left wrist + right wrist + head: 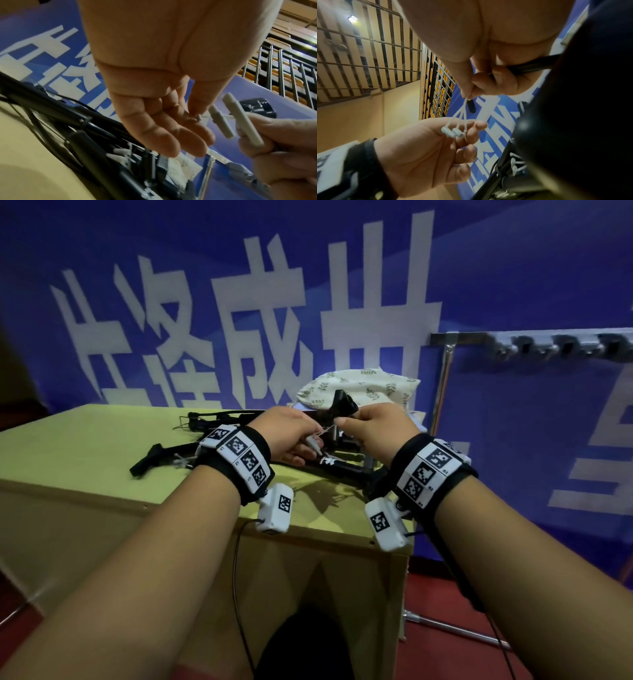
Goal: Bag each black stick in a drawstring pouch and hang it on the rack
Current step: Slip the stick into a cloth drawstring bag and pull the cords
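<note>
Up over the table (85, 440), the right hand (376, 429) curls around a black stick (346, 405), thumb and forefinger also pinching thin white cords (462, 113) whose two small white toggles (452, 132) hang against the left hand (287, 436). That hand's fingers (164, 135) lie loosely bent, its thumb and fingertip seemingly nipping a cord end, though blur leaves this uncertain. More black sticks (164, 457) lie below, a leaf-print pouch (363, 388) behind, the rack (561, 344) at right.

blue banner (171, 251), wooden table (68, 440), railing (283, 70)
</note>
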Demonstrator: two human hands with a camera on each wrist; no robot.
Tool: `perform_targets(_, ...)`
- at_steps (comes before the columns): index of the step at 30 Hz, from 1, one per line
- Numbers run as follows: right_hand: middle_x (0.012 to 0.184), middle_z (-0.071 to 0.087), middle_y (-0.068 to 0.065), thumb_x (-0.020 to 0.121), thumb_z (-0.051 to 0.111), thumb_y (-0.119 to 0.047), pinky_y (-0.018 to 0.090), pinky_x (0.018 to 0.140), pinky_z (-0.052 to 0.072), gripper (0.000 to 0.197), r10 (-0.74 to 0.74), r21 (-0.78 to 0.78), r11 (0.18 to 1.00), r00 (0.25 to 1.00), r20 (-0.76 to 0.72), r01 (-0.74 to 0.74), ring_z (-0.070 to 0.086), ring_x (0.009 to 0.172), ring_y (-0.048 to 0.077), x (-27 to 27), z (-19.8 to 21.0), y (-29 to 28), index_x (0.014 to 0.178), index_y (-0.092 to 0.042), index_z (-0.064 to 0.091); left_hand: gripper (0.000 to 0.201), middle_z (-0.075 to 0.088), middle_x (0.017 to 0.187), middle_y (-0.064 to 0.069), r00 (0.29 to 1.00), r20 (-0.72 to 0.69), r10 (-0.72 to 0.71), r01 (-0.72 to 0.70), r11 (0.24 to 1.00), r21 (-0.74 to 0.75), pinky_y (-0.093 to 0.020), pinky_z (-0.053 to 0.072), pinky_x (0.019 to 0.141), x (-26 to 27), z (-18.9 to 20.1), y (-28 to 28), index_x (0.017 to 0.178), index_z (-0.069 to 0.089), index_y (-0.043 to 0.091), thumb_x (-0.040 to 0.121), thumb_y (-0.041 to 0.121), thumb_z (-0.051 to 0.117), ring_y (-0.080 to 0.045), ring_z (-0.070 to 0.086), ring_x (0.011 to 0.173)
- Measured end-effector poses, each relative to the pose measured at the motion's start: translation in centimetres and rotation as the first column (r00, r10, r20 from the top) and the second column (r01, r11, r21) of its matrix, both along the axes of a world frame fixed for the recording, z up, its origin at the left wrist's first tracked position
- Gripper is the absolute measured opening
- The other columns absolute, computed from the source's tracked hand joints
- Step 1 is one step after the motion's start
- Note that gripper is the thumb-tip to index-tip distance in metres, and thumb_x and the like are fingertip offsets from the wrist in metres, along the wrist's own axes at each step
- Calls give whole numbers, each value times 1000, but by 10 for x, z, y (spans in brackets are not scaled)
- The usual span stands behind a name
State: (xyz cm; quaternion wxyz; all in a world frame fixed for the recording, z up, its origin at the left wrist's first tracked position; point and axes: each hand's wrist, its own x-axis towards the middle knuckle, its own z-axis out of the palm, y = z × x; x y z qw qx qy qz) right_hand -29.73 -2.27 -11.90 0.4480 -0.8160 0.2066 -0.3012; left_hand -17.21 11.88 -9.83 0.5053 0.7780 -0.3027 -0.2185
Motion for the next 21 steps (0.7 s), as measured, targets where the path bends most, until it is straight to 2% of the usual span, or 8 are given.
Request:
perform_targets(2, 67, 55, 8, 96, 78, -37, 31, 59, 40, 43, 21, 0, 1000, 1000, -24, -21, 48, 59, 19, 10, -3, 9, 86, 4, 71, 24, 72, 88, -17, 998, 26, 51, -52, 998, 42, -30, 54, 59, 13, -6, 10, 116, 70, 2, 100, 17, 60, -24, 65, 68)
perform_targets(6, 64, 57, 6, 96, 78, -39, 31, 58, 40, 43, 93, 23, 996, 993, -69, -92, 49, 55, 18, 22, -8, 22, 86, 3, 74, 19, 68, 58, 6, 978, 143, 153, -174, 973, 152, -26, 44, 51, 34, -21, 32, 108, 73, 7, 99, 19, 62, -16, 58, 60)
perform_targets(7, 62, 58, 5, 96, 77, -40, 30, 57, 41, 43, 113, 27, 993, 990, -90, -111, 50, 53, 16, 25, -9, 25, 84, 1, 74, 19, 68, 60, 4, 975, 150, 163, -188, 966, 176, -27, 43, 53, 39, -25, 36, 108, 74, 6, 98, 18, 63, -16, 56, 62)
perform_targets(11, 68, 63, 8, 98, 76, -38, 33, 63, 46, 41, 160, 17, 987, 980, -121, -160, 55, 61, 20, 34, -13, 37, 84, 1, 75, 18, 74, 103, -11, 957, 216, 191, -252, 919, 305, -34, 49, 68, 53, -34, 46, 110, 75, 11, 95, 19, 67, -24, 62, 80)
perform_targets(15, 67, 59, 9, 97, 77, -37, 35, 64, 47, 40, 170, 33, 985, 976, -136, -167, 54, 60, 21, 43, -18, 42, 77, -3, 73, 13, 68, 84, 0, 947, 290, 137, -244, 895, 374, -26, 54, 64, 67, -48, 59, 96, 73, 18, 93, 7, 67, -15, 63, 71)
perform_targets(18, 69, 58, 10, 97, 77, -38, 36, 64, 46, 43, 170, 44, 985, 975, -144, -165, 52, 62, 22, 45, -23, 44, 89, 4, 74, 10, 69, 91, -5, 945, 306, 112, -254, 843, 474, -35, 59, 85, 73, -59, 65, 91, 70, 19, 90, 8, 71, -22, 65, 82)
perform_targets(19, 70, 57, 11, 97, 77, -38, 36, 64, 46, 44, 172, 47, 985, 975, -144, -167, 52, 62, 22, 46, -24, 44, 91, 6, 73, 6, 70, 91, -7, 946, 299, 123, -263, 830, 493, -37, 59, 86, 71, -60, 65, 91, 72, 16, 90, 10, 72, -24, 65, 81)
perform_targets(21, 70, 57, 12, 97, 77, -37, 36, 65, 46, 45, 181, 50, 983, 972, -147, -175, 51, 62, 22, 48, -26, 45, 94, 8, 72, 8, 70, 81, -10, 942, 295, 158, -297, 800, 521, -36, 58, 76, 77, -66, 63, 90, 77, 9, 89, 15, 73, -28, 63, 71)
